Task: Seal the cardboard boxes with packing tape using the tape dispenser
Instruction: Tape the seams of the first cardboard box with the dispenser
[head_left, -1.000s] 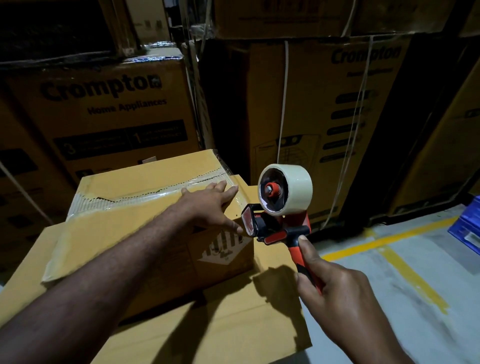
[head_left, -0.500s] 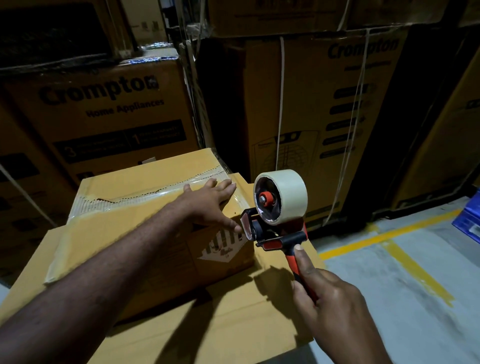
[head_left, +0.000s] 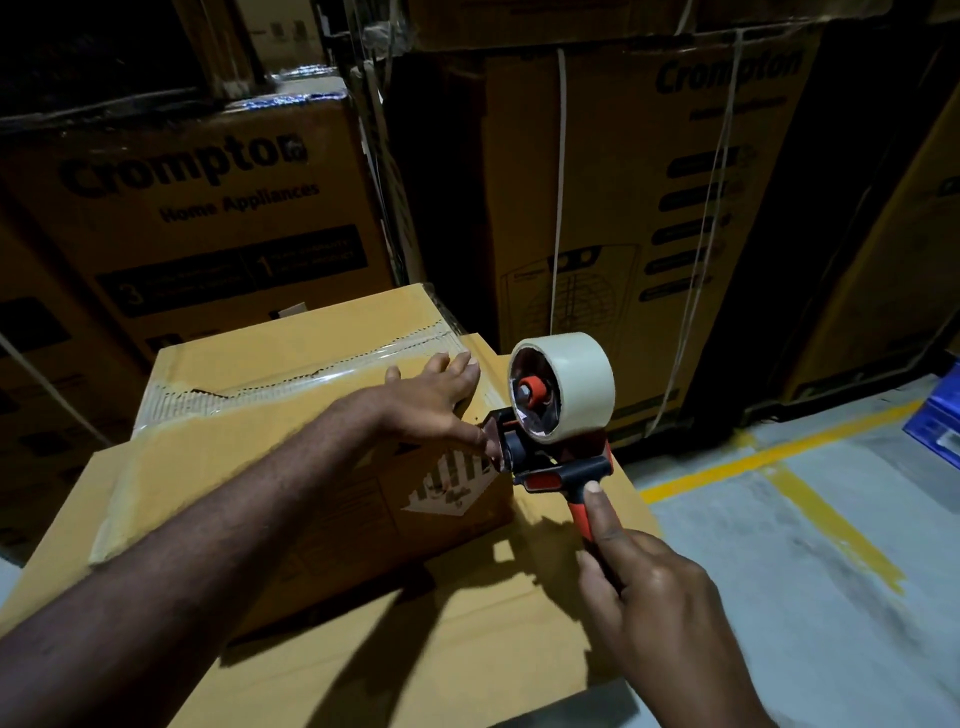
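Small brown cardboard box, top seam taped, sits on larger flat carton. Left hand is flat, fingers spread, pressing the box's right edge. Red-black tape dispenser with cream roll is at that corner; right hand is wrapped round the handle, index extended. Suggest: press flap firm, run tape down the side.

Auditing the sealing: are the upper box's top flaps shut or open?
Shut: flaps of the upper box lie flat under clear tape, left hand resting on top.

Dim stacked cartons behind grey floor, yellow lines.
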